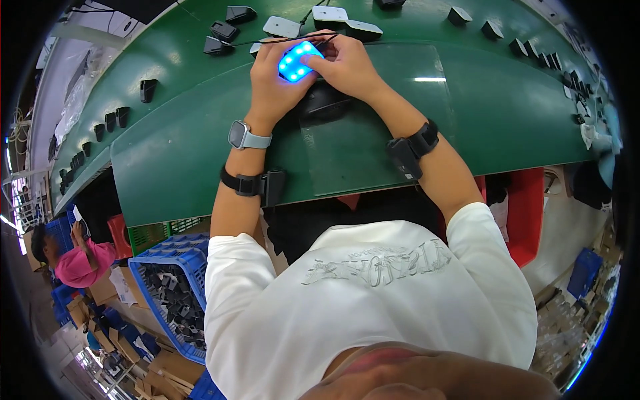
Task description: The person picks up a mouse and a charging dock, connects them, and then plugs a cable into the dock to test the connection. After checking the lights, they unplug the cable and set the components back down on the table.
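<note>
A small device with a glowing blue panel of bright LED dots [293,65] is held over the green table. My left hand [275,83] is closed around its left side and lower edge. My right hand [352,67] grips it from the right, with the thumb lying on the lit face and the other fingers behind. A thin black cable [283,40] passes over the fingers. Just below my hands a rounded black object [325,103] lies on a clear sheet [373,147]. Beyond them are white-topped devices [281,27], partly behind my fingers.
Black housings [225,31] stand at the far left of the green table [193,147], and several more [492,29] line its right side. Below the left edge is a blue crate [170,267] full of black parts. A red bin [530,220] stands right; a person in pink [87,263] is far left.
</note>
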Motion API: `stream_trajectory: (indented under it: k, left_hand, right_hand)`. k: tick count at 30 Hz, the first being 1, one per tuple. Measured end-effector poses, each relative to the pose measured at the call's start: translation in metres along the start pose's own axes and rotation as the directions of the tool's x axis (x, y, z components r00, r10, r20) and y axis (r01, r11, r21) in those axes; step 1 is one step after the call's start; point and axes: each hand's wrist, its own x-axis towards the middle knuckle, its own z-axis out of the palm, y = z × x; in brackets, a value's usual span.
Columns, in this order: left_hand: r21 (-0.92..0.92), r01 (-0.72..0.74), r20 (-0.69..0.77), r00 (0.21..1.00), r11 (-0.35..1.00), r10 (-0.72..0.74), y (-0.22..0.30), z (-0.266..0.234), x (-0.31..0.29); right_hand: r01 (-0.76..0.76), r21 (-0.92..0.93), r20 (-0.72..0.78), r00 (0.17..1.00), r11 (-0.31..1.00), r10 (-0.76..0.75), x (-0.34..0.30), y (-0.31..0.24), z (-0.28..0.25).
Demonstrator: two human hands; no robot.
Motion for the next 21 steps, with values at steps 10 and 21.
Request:
stream_trajectory:
  k: [10, 21]
  left_hand:
    - [-0.124, 0.033, 0.060, 0.998, 0.992, -0.026, -0.004, -0.002, 0.000]
    - [0.009, -0.059, 0.016, 0.998, 0.998, 0.059, 0.004, 0.002, 0.001]
  right_hand:
    - [-0.017, -0.005, 0.033, 0.999, 1.000, 0.017, 0.002, -0.003, -0.008]
    - [0.023, -0.047, -0.043, 0.999, 0.999, -0.025, 0.000, 0.005, -0.007]
